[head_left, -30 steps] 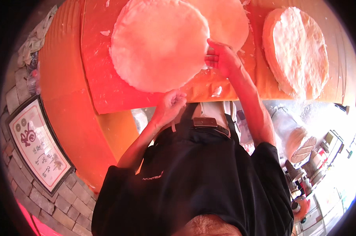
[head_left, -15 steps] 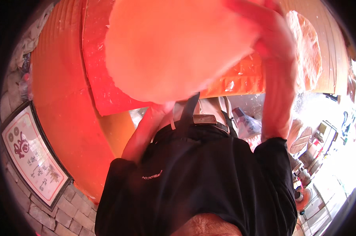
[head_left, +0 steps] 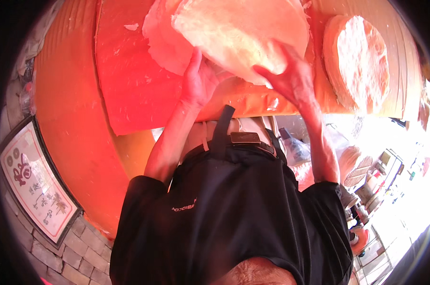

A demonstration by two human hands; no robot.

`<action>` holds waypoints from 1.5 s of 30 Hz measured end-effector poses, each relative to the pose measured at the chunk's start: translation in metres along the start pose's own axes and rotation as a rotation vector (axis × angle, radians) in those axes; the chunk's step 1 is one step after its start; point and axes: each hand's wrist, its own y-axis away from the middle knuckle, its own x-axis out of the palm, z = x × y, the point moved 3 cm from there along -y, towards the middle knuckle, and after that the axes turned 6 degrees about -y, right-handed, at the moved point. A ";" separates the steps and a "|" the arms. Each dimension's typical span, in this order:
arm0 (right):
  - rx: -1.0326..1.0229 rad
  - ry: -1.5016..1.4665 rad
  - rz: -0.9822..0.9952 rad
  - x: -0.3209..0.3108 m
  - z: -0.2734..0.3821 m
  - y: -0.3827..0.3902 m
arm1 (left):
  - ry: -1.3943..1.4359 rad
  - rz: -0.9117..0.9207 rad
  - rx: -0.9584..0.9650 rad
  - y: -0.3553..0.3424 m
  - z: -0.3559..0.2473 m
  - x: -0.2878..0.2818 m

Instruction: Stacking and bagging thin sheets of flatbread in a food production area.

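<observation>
The upper pale round sheet (head_left: pixel 238 33) lies over another pale sheet (head_left: pixel 165 45) on the red-covered counter (head_left: pixel 134 90). Its near edge runs just beyond the left grip (head_left: pixel 200 85), palm up with thumb spread, and beneath the right grip (head_left: pixel 293 78), thumb and fingers wide; contact I cannot tell. Well right sits a thick pale round stack (head_left: pixel 357 61).

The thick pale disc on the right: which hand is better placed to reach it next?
Probably the right hand: it is at the pale sheet, nearer the thick pale disc, while the left hand is farther left.
</observation>
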 end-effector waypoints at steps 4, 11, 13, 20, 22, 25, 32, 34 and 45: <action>-0.097 -0.171 0.264 0.023 0.002 -0.006 | -0.219 -0.011 0.049 -0.017 0.010 -0.001; 0.188 -0.614 0.452 0.037 -0.020 -0.018 | -0.215 -0.091 -0.012 -0.020 0.001 -0.005; 0.038 -0.453 0.161 0.036 -0.024 -0.021 | -0.170 -0.121 0.018 -0.020 0.000 -0.009; -0.320 0.250 0.271 0.044 -0.023 -0.040 | -0.150 -0.215 0.018 -0.022 0.014 -0.054; -0.052 0.331 -0.026 -0.024 -0.018 -0.069 | -0.097 -0.349 -0.016 -0.020 0.017 -0.063; 0.085 0.168 -0.088 -0.074 0.015 -0.075 | -0.102 -0.290 -0.013 -0.011 0.013 -0.058; -0.321 0.241 0.155 0.043 -0.002 -0.030 | 0.304 -0.123 0.024 -0.007 -0.001 -0.026; -0.205 0.180 0.277 0.064 -0.009 -0.017 | 0.349 0.106 -0.059 -0.005 -0.001 -0.024; -0.287 0.001 0.149 0.072 0.011 -0.016 | -0.110 -0.045 0.038 -0.016 0.006 -0.045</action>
